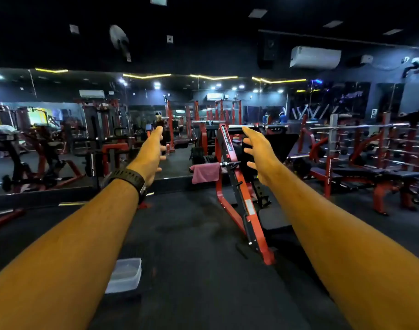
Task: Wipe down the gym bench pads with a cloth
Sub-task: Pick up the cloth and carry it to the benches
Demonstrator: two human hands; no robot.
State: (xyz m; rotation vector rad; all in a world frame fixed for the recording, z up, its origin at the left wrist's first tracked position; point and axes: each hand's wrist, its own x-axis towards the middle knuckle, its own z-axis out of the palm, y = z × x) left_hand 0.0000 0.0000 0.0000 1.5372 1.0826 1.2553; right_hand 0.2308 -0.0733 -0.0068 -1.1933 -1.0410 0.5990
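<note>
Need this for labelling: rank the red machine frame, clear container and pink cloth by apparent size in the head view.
Red machine frame; clear container; pink cloth. The container is nearer, so its lead over the cloth is unsure.

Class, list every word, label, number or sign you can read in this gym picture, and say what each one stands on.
No text here can be read for certain.
Lettering on the red machine upright: blurred, unreadable.
The white sticker lower on that machine's frame: blurred, unreadable.
White lettering on the bench frame at right: too small to read.
The wall sign at far right: too small to read.
</note>
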